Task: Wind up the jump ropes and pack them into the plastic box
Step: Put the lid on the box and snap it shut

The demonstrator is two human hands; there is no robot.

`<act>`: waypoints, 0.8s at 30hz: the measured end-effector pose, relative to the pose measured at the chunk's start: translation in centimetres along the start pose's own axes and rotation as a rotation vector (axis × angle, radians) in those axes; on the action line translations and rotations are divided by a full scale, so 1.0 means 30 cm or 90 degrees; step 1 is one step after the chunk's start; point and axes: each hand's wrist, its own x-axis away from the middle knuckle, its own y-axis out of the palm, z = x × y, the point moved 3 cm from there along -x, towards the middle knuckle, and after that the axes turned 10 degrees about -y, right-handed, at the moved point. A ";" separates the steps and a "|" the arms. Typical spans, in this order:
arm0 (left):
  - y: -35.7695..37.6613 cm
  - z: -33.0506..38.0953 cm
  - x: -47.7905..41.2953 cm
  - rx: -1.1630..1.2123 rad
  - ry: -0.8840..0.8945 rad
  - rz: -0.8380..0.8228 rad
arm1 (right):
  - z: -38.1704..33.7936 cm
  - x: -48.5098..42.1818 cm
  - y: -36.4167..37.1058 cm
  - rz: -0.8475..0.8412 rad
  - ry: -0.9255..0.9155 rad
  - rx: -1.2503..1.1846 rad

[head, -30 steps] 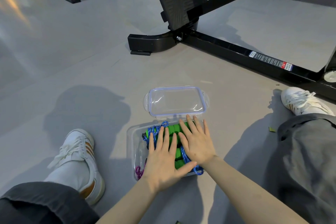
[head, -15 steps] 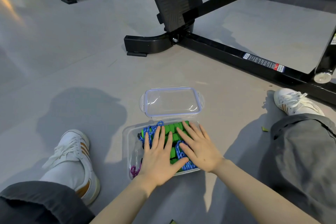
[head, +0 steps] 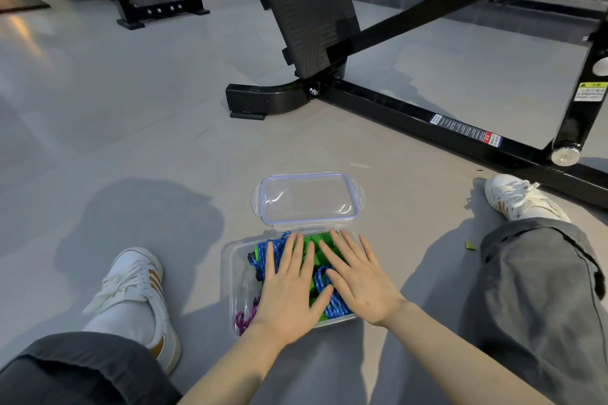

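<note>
A clear plastic box (head: 237, 276) sits on the grey floor between my legs. Inside it lie wound jump ropes: blue cord (head: 267, 248) with green handles (head: 315, 242), and a bit of purple cord (head: 245, 316) at the near left corner. My left hand (head: 289, 286) lies flat with straight fingers on top of the ropes. Beside it, my right hand (head: 360, 279) presses flat on the ropes too, thumb crossing under my left thumb. The box's clear lid (head: 309, 199) lies on the floor just beyond the box.
My left shoe (head: 135, 286) is left of the box, my right shoe (head: 516, 196) and grey trouser leg (head: 539, 289) to the right. A black gym machine frame (head: 394, 105) with a footplate (head: 309, 10) stands beyond the lid. A small green scrap (head: 469, 246) lies by my right leg.
The view has tilted up a little. My right hand has slid slightly back toward the near right of the box; both hands stay flat on the ropes.
</note>
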 end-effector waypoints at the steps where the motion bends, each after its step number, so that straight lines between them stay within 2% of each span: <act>1: -0.016 0.005 -0.008 0.003 0.006 0.009 | 0.007 -0.004 -0.004 0.015 0.002 0.011; 7: -0.097 -0.006 -0.131 0.003 0.038 0.082 | 0.071 -0.094 -0.073 0.049 0.033 0.067; 10: -0.137 -0.091 -0.302 -0.040 0.020 0.120 | 0.148 -0.177 -0.113 0.008 0.089 0.044; 14: -0.139 -0.270 -0.467 -0.174 0.012 0.022 | 0.273 -0.283 -0.119 -0.068 0.143 0.097; 17: -0.043 -0.378 -0.518 -0.244 -0.011 -0.062 | 0.380 -0.339 -0.080 -0.104 0.190 0.106; 20: 0.063 -0.395 -0.559 -0.198 -0.029 -0.106 | 0.471 -0.381 -0.040 -0.096 0.257 0.132; 21: 0.075 -0.387 -0.569 -0.165 -0.070 -0.155 | 0.499 -0.390 -0.025 -0.087 0.289 0.141; 22: 0.092 -0.389 -0.582 -0.165 -0.117 -0.136 | 0.523 -0.396 -0.009 -0.079 0.323 0.150; 24: 0.173 -0.396 -0.590 -0.132 -0.205 -0.203 | 0.565 -0.401 0.030 -0.070 0.398 0.154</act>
